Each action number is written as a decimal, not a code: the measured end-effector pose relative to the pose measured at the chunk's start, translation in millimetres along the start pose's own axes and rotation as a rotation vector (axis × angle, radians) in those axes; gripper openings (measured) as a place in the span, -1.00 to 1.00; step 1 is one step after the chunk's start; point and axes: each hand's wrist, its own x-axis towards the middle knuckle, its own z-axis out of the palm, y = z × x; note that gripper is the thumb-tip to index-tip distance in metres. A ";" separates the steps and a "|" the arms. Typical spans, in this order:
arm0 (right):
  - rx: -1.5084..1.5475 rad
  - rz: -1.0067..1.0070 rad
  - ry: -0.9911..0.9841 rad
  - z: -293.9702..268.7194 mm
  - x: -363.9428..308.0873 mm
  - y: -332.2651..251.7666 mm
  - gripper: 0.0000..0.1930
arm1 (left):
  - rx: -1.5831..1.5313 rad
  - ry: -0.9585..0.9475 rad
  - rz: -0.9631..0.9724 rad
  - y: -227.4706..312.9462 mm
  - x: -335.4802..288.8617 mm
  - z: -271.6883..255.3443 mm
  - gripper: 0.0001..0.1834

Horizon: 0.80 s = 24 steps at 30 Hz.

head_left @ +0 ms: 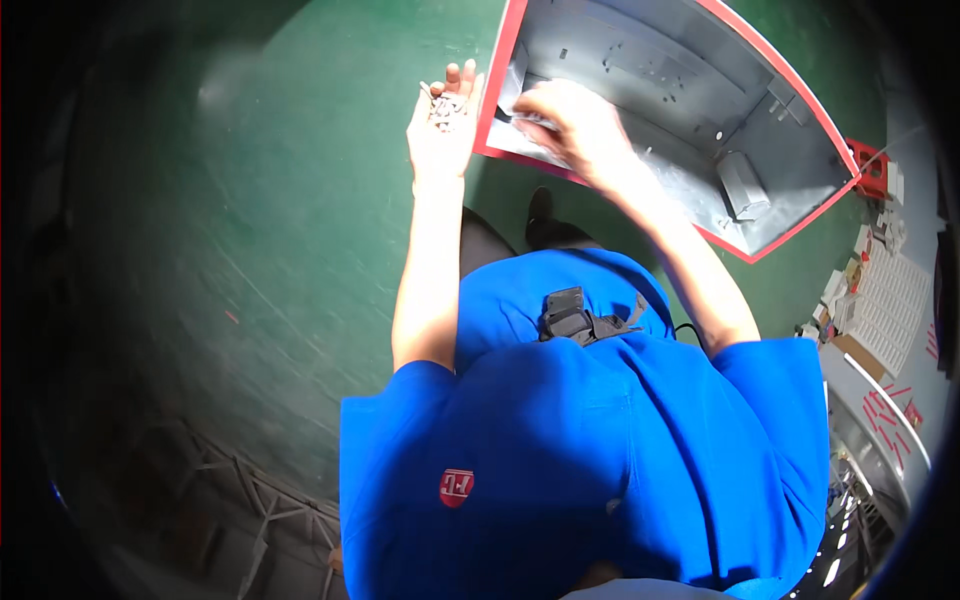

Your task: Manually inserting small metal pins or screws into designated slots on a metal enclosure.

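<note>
My left hand (440, 148) is turned palm up just outside the left end of a grey metal cabinet (690, 45) with a red rim. On its palm and curled fingers rests a small heap of screws (447, 112), light and shiny. My right hand (575, 118) reaches over the cabinet's near edge into its left corner. Its fingers are bent together, slightly blurred, and whatever lies between them is hidden. Small holes dot the cabinet's inner wall, and a grey box-shaped part (743, 187) sits inside toward the right.
The green floor (250, 200) spreads to the left. Beyond the cabinet's right end stands a red plastic stool or crate (872, 172). Farther down that side are a white slatted panel (888, 305) and several red strips (885, 415). A metal frame (265, 510) lies at the lower left.
</note>
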 end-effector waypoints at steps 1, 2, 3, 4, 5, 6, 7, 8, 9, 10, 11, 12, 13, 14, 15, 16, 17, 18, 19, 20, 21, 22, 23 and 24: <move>0.001 -0.079 0.010 21.4 13.7 -5.5 -0.84 | 0.047 -0.031 -0.008 3.5 -3.4 -3.8 -0.69; -0.052 -0.050 -0.046 33.1 22.7 -11.8 -0.84 | 0.089 -0.065 -0.014 2.7 -6.1 -0.9 -0.68; -0.113 -0.037 -0.088 43.3 28.7 -12.1 -0.82 | 0.207 -0.016 0.005 1.0 -8.6 2.2 -0.67; -0.164 -0.031 -0.135 52.7 32.0 -12.0 -0.81 | 0.228 -0.005 -0.001 1.9 -10.8 4.0 -0.67; -0.142 -0.024 -0.125 57.9 31.9 -11.8 -0.81 | 0.249 0.006 -0.009 2.4 -11.6 5.6 -0.67; -0.120 -0.018 -0.114 61.9 31.7 -11.2 -0.81 | 0.270 0.016 -0.018 2.2 -11.4 7.0 -0.67; -0.093 -0.013 -0.100 65.7 34.7 -12.5 -0.81 | 0.265 -0.031 -0.025 4.7 -11.0 6.8 -0.68; -0.068 -0.008 -0.094 65.9 36.3 -13.1 -0.81 | 0.258 -0.009 -0.029 5.4 -11.8 6.4 -0.69; -0.044 -0.004 -0.088 62.3 35.2 -14.2 -0.81 | 0.250 0.013 -0.032 4.0 -14.1 5.5 -0.69; -0.019 -0.007 -0.070 60.1 39.0 -15.8 -0.81 | 0.251 0.025 -0.034 5.8 -13.6 8.9 -0.70; -0.036 -0.050 -0.001 67.0 39.4 -11.7 -0.83 | 0.356 0.130 -0.081 3.3 -11.7 13.8 -0.71; -0.083 -0.038 -0.017 67.5 42.0 -11.6 -0.87 | 0.485 0.105 -0.026 -0.8 -15.6 25.0 -0.73; -0.101 0.018 -0.254 58.8 44.1 -16.3 -0.85 | 0.446 0.143 -0.025 -2.2 -14.7 17.4 -0.73; -0.141 0.018 -0.270 59.9 47.1 -18.9 -0.87 | 0.419 0.166 -0.029 -4.4 -16.1 17.8 -0.73; -0.144 -0.047 -0.181 64.6 43.5 -14.4 -0.87 | 0.365 0.190 -0.055 -7.3 -15.7 16.6 -0.73; -0.099 0.021 -0.200 63.8 36.7 -16.2 -0.86 | 0.299 0.224 -0.078 -8.1 -18.5 11.9 -0.72; -0.120 -0.039 -0.243 60.1 39.8 -20.4 -0.86 | 0.288 0.187 -0.053 -7.5 -18.3 6.6 -0.73; -0.115 -0.115 -0.245 57.4 44.0 -21.4 -0.86 | 0.271 0.155 -0.047 -6.3 -14.8 3.8 -0.73; -0.165 -0.185 -0.186 61.1 40.3 -17.6 -0.86 | 0.224 0.127 -0.078 -5.8 -13.0 3.5 -0.74; -0.215 -0.257 -0.139 66.8 38.4 -14.5 -0.86 | 0.168 0.104 -0.105 -4.8 -12.3 3.2 -0.74; -0.262 -0.278 -0.162 69.4 39.0 -12.5 -0.86 | 0.159 0.092 -0.114 -1.2 -11.8 2.4 -0.75; -0.307 -0.287 -0.187 71.7 38.6 -12.1 -0.86 | 0.175 0.095 -0.119 -0.2 -12.0 3.6 -0.75; -0.350 -0.296 -0.211 72.2 39.3 -11.8 -0.85 | 0.191 0.100 -0.124 0.3 -11.6 4.9 -0.75; -0.354 -0.308 -0.221 70.3 40.7 -11.6 -0.85 | 0.208 0.105 -0.128 0.6 -10.2 6.4 -0.75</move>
